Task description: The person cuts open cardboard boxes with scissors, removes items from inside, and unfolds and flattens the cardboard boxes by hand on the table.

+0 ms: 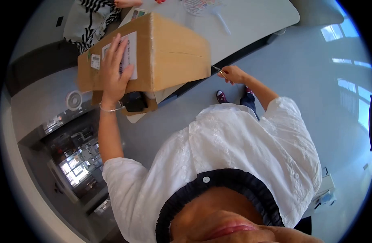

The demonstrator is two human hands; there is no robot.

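A large brown cardboard box [180,52] stands tilted on the white table, with taped edges and a printed white label [131,54] on its side. My left hand [114,67] lies flat against that side, fingers stretched over the label. At the box's lower right corner, my right hand [233,74] is closed around a slim, pointed metal tool [220,71]. The tool's tip points at the corner; whether it touches the cardboard I cannot tell. Under the box, near my left wrist, is a black object [135,102], partly hidden.
The white table [250,24] carries a clear plastic item [200,6] and a thin white stick [222,22] behind the box. Another person in black-and-white patterned clothing [91,20] is at the far left. A small round white fan-like object [74,100] is left of the box.
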